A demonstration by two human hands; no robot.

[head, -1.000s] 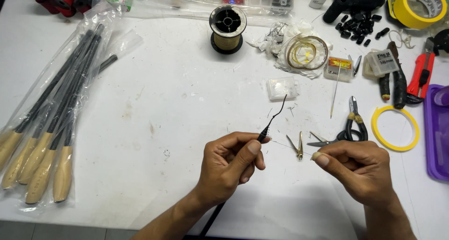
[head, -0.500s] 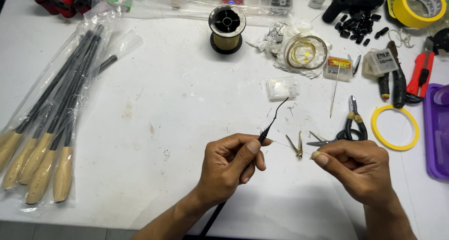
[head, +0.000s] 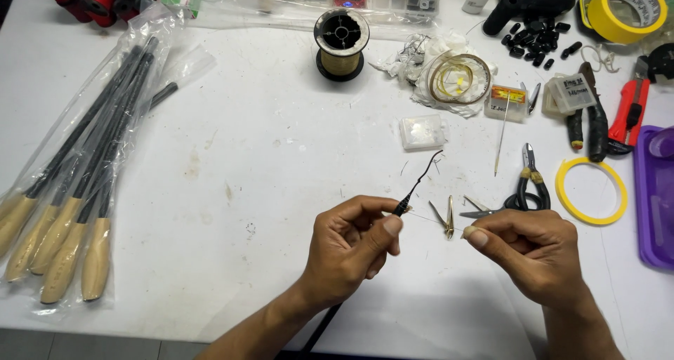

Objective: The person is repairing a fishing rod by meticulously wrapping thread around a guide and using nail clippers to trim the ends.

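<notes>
My left hand [head: 351,244] pinches the thin black tip of a rod [head: 420,180] between thumb and forefinger; the tip ends in a short curved black cord. The rod's dark shaft runs down under my wrist to the frame's bottom edge. My right hand [head: 530,251] pinches the end of a fine pale thread [head: 432,221] stretched taut from the rod tip. Small gold clippers [head: 448,217] lie on the white table [head: 246,156] just beyond the thread, between my hands.
Bagged rods with cork handles [head: 67,191] lie at the left. A line spool [head: 340,43], a clear box [head: 423,131], scissors [head: 523,188], a yellow ring [head: 591,190], pliers, a red cutter [head: 630,114], yellow tape [head: 625,9] and a purple tray [head: 656,191] crowd the right and back.
</notes>
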